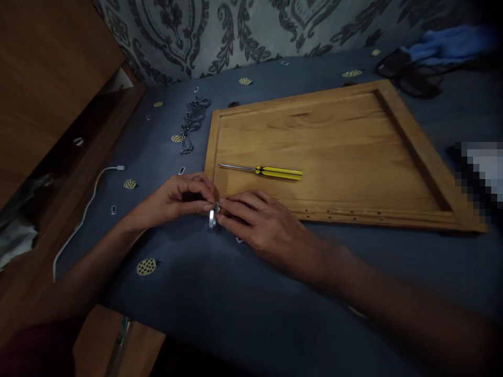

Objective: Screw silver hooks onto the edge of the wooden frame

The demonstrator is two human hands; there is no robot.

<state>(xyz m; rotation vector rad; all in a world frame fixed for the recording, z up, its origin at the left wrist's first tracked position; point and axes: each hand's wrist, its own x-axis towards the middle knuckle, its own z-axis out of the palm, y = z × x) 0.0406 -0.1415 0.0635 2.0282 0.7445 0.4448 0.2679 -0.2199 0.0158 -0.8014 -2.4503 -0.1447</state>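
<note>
At the near left corner of a framed wooden panel (pixel 334 141), my left hand (pixel 183 196) pinches a small shiny metal fitting (pixel 212 219) between thumb and fingers. The fingertips of my right hand (pixel 263 220) press on the fitting from the other side, with the palm turned down. A rounded silver part hangs below the fingertips; the rest is covered, so its exact kind does not show. On the panel, just beyond my hands, lies a screwdriver (pixel 279 172) with a yellow and black handle, its shaft pointing left. Several small holes run along the panel's near edge.
Behind my left hand lies a tangle of thin dark strands (pixel 194 118). A white cable (pixel 92 201) curves along the left. Sunglasses (pixel 420 78) and a blue cloth (pixel 448 44) lie at the far right. Wooden furniture (pixel 51 78) borders the left side.
</note>
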